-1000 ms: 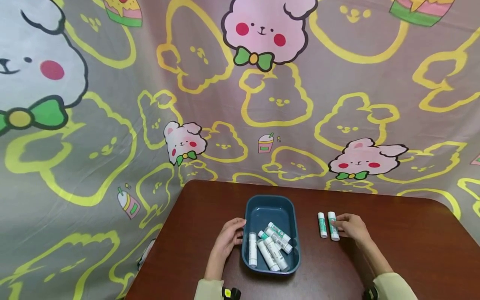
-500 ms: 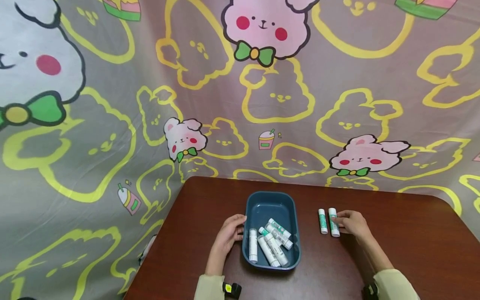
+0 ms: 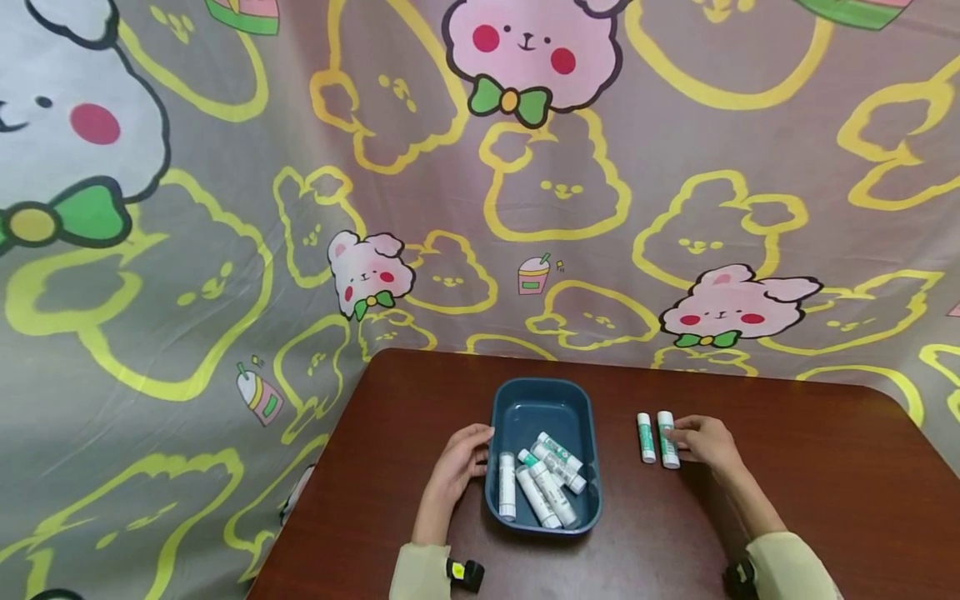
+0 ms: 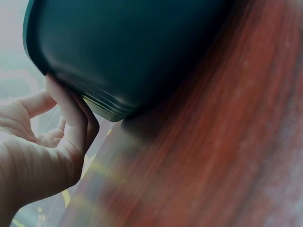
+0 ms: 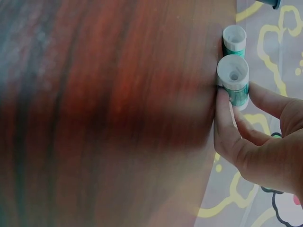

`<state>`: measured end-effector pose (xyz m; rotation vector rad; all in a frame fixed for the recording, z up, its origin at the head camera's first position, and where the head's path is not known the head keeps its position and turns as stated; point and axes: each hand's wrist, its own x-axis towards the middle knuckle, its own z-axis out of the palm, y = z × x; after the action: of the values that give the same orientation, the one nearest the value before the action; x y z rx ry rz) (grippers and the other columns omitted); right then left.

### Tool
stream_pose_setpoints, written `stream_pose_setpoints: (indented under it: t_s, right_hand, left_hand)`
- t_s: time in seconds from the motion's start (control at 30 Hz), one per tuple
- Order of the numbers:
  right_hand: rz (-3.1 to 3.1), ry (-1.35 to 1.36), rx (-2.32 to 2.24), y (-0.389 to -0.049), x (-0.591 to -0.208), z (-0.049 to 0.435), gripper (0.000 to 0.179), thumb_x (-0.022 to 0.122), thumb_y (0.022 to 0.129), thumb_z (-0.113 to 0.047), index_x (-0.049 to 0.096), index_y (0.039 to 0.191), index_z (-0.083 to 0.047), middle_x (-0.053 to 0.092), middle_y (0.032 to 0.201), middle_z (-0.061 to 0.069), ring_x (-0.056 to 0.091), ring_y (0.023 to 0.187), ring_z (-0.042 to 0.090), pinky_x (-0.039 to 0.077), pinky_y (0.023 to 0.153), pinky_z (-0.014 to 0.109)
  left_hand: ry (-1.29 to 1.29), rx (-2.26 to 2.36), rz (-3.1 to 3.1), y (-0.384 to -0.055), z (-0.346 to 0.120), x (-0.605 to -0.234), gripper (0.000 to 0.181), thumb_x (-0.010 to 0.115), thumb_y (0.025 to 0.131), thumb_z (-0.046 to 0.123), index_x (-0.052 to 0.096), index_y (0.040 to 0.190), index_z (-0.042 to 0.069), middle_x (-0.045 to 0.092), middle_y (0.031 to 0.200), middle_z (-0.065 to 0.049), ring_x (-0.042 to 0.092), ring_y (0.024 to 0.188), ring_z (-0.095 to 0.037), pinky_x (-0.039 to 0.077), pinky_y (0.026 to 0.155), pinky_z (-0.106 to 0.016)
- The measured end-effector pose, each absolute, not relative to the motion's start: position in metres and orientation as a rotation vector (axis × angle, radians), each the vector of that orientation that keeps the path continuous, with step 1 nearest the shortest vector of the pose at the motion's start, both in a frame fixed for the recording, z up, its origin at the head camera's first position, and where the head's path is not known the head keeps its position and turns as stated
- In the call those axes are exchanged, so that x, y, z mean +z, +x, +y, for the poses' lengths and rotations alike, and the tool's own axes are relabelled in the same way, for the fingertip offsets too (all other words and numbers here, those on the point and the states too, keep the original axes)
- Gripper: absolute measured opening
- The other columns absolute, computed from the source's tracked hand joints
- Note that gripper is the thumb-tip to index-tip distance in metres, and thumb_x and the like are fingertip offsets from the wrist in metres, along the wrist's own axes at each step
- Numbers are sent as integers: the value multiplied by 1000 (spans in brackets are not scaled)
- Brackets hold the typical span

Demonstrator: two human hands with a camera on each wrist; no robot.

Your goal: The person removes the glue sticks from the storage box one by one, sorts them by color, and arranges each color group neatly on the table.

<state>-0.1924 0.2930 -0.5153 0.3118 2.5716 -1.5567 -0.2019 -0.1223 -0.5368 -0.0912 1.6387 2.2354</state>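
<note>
A dark blue plastic bin (image 3: 542, 388) stands on the table with several white-and-green glue sticks (image 3: 557, 496) lying in its near half. My left hand (image 3: 454, 467) is at the bin's left side, relaxed fingers touching the outer wall, one fingertip right at the rim. In the left wrist view, the bent fingers (image 4: 73, 120) lie against the wall's outside. To the right of the bin, two glue sticks lie side by side. My right hand (image 3: 705, 443) pinches the outer, thicker glue stick (image 3: 668, 440) between thumb and fingers. The slimmer glue stick (image 3: 646, 438) lies just left of it.
The dark red-brown wooden table (image 3: 435, 392) carries the bin and sticks. Behind and to the left hangs a grey cloth (image 3: 585, 192) printed with cartoon rabbits and yellow outlines, close to the table's far edge.
The whole head view has shifted slightly, so the table sits a little higher in it. Both hands, the bin and the glue sticks keep their places.
</note>
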Motion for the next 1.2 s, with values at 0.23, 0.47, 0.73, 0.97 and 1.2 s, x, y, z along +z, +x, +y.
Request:
stream_pose_setpoints:
  t_s: [0.23, 0.47, 0.73, 0.97, 1.2]
  right_hand:
    - [2585, 324, -1540, -194, -517, 292, 42, 69, 97, -8, 55, 122, 23, 67, 103, 27, 67, 80, 16, 62, 67, 35]
    - [2578, 321, -1544, -196, -516, 292, 40, 69, 97, -5, 55, 119, 25, 67, 97, 25, 67, 77, 15, 62, 65, 36]
    - [2600, 299, -1542, -194, -514, 290, 39, 69, 97, -7, 57, 119, 23, 68, 100, 25, 67, 79, 16, 62, 66, 36]
    - [2594, 312, -1547, -194, -514, 290, 40, 70, 96, -7, 57, 118, 23, 69, 96, 21, 65, 77, 14, 61, 65, 34]
    - [2591, 329, -1555, -194, -513, 289, 39, 70, 96, -8, 58, 118, 22, 69, 92, 16, 64, 76, 12, 61, 65, 34]
  left_hand:
    - [-101, 2239, 1628, -202, -122, -537, 9, 61, 102, 13, 62, 94, 9, 62, 84, 1, 60, 65, -9, 51, 55, -22]
    - [-100, 2240, 1622, -202, -122, -536, 9, 62, 102, 13, 61, 94, 8, 62, 84, 1, 60, 65, -8, 52, 55, -22]
    - [-99, 2249, 1622, -203, -123, -535, 9, 62, 102, 13, 61, 95, 7, 62, 85, 0, 60, 66, -9, 51, 55, -22]
    - [-103, 2244, 1620, -203, -123, -535, 9, 62, 102, 13, 61, 96, 6, 62, 86, 0, 61, 66, -9, 52, 55, -22]
    - [-111, 2238, 1627, -203, -123, -536, 9, 63, 101, 14, 61, 95, 8, 61, 85, 1, 60, 66, -9, 51, 54, -21]
